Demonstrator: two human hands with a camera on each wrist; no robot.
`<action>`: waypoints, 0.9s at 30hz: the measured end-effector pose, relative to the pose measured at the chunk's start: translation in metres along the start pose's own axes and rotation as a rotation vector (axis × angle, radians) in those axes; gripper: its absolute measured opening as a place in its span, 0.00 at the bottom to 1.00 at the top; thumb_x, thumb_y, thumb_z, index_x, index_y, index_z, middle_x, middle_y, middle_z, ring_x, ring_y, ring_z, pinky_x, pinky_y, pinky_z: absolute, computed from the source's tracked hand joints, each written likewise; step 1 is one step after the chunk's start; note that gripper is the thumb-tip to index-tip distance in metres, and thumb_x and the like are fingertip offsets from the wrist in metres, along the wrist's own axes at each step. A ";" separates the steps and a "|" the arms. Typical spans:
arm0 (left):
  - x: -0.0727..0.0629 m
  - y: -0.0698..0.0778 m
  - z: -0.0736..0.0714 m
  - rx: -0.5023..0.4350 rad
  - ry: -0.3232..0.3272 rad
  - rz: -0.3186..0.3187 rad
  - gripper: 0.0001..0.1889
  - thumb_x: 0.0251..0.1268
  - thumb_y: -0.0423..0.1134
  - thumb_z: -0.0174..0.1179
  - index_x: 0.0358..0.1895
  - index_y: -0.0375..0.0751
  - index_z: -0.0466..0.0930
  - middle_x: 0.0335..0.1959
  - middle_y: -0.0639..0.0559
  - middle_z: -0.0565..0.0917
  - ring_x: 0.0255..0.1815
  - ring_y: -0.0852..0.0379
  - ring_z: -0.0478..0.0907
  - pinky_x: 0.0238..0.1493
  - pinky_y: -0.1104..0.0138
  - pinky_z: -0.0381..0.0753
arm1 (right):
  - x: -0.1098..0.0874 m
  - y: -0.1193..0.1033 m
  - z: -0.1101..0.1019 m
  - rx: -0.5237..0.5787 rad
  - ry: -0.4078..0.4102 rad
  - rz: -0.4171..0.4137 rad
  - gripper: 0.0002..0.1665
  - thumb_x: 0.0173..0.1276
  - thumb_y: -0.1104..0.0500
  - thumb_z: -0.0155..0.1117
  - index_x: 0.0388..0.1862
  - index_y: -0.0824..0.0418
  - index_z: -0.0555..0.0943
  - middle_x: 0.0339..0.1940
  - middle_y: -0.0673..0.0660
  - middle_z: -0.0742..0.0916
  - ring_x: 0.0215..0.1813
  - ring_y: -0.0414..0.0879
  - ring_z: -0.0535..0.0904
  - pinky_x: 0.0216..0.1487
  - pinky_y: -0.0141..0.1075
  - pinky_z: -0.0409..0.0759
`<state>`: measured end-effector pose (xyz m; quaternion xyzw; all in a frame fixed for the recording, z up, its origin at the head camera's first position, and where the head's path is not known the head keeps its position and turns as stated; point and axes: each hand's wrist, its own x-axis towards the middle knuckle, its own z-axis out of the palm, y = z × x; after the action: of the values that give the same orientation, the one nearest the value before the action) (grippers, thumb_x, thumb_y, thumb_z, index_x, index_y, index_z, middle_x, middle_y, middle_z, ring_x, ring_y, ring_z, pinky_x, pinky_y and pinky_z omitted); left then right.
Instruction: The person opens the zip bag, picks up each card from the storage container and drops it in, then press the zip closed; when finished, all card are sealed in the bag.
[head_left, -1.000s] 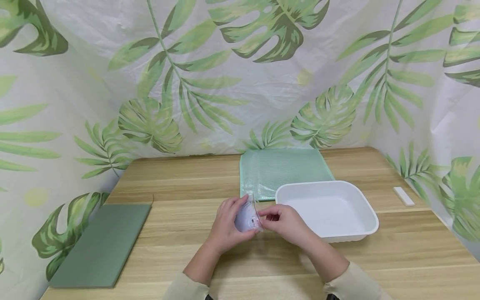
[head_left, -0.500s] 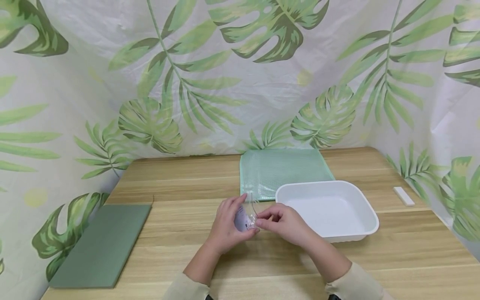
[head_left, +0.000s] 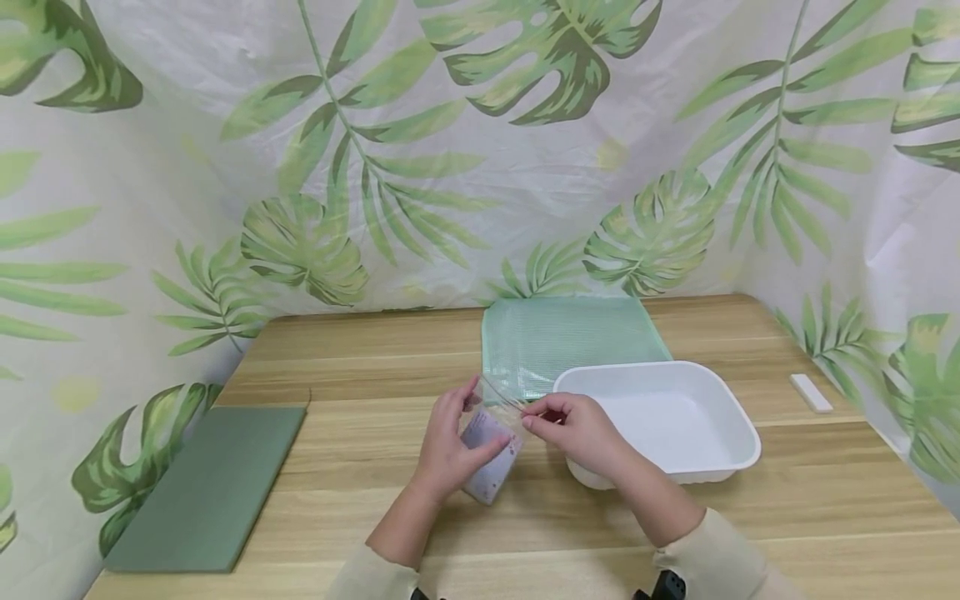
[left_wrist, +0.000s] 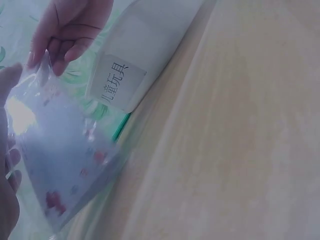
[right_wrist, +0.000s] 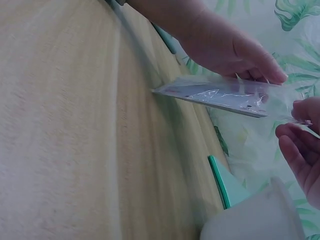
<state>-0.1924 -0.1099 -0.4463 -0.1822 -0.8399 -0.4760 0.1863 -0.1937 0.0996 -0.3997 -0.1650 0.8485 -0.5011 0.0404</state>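
Note:
A clear plastic bag (head_left: 480,387) with a thin, pale, flat pad (head_left: 491,479) inside is between my two hands, over the middle of the table. Small red and dark marks dot the pad (left_wrist: 57,150). My left hand (head_left: 446,446) grips the bag from the left, thumb across its face and fingers behind. At the bag's upper edge, my right hand (head_left: 576,429) pinches the plastic between thumb and forefinger. In the right wrist view the loose end of the film (right_wrist: 285,100) stretches between both hands, and the pad lies nearly edge-on.
Just right of my right hand stands a white plastic tub (head_left: 738,433), with a printed label (left_wrist: 117,80) on its side. Behind it lies a green mesh pouch (head_left: 570,333). A dark green board (head_left: 202,492) is at the left; a small white bar (head_left: 810,392) is far right.
The pad in its bag now hangs lower and tilted, showing below my left thumb. My right hand has risen slightly with the bag's edge, and my left fingers have spread.

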 end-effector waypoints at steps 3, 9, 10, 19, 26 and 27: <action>0.003 0.001 -0.003 -0.140 0.029 -0.075 0.31 0.56 0.36 0.69 0.65 0.34 0.72 0.41 0.43 0.80 0.44 0.51 0.74 0.49 0.61 0.76 | 0.005 -0.002 -0.005 0.006 -0.012 -0.011 0.10 0.67 0.57 0.66 0.41 0.61 0.86 0.34 0.54 0.87 0.33 0.42 0.75 0.32 0.29 0.76; 0.010 0.003 -0.010 -0.320 0.037 -0.289 0.13 0.64 0.36 0.64 0.50 0.37 0.84 0.32 0.51 0.79 0.34 0.61 0.71 0.36 0.74 0.70 | 0.015 -0.004 -0.011 0.041 -0.049 -0.035 0.11 0.67 0.60 0.65 0.44 0.65 0.85 0.39 0.60 0.88 0.36 0.42 0.79 0.36 0.29 0.79; 0.011 0.003 -0.011 -0.319 0.037 -0.300 0.12 0.64 0.36 0.64 0.48 0.37 0.85 0.33 0.51 0.80 0.34 0.62 0.72 0.36 0.74 0.71 | 0.017 -0.004 -0.012 0.051 -0.053 -0.035 0.11 0.68 0.60 0.64 0.45 0.65 0.85 0.40 0.60 0.88 0.37 0.42 0.80 0.37 0.29 0.80; 0.023 0.004 -0.021 -0.384 -0.048 -0.370 0.15 0.59 0.36 0.69 0.46 0.31 0.85 0.37 0.44 0.88 0.35 0.62 0.79 0.37 0.73 0.79 | 0.028 0.000 -0.013 0.167 -0.031 -0.002 0.17 0.66 0.63 0.66 0.53 0.65 0.82 0.40 0.60 0.88 0.40 0.41 0.83 0.41 0.30 0.82; 0.031 0.004 -0.028 -0.362 -0.149 -0.417 0.13 0.60 0.37 0.68 0.44 0.32 0.86 0.36 0.50 0.88 0.36 0.61 0.80 0.39 0.72 0.81 | 0.036 0.004 -0.014 0.127 -0.105 0.069 0.19 0.64 0.57 0.69 0.52 0.64 0.84 0.42 0.57 0.89 0.42 0.40 0.83 0.44 0.33 0.83; 0.033 0.004 -0.030 -0.339 -0.176 -0.410 0.13 0.60 0.37 0.68 0.44 0.33 0.86 0.36 0.50 0.88 0.36 0.61 0.80 0.38 0.72 0.80 | 0.037 0.004 -0.015 0.109 -0.120 0.079 0.18 0.64 0.56 0.69 0.51 0.64 0.84 0.41 0.56 0.89 0.42 0.40 0.83 0.44 0.33 0.83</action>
<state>-0.2146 -0.1297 -0.4125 -0.0778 -0.7805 -0.6200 -0.0207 -0.2334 0.1020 -0.3919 -0.1588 0.8218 -0.5339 0.1198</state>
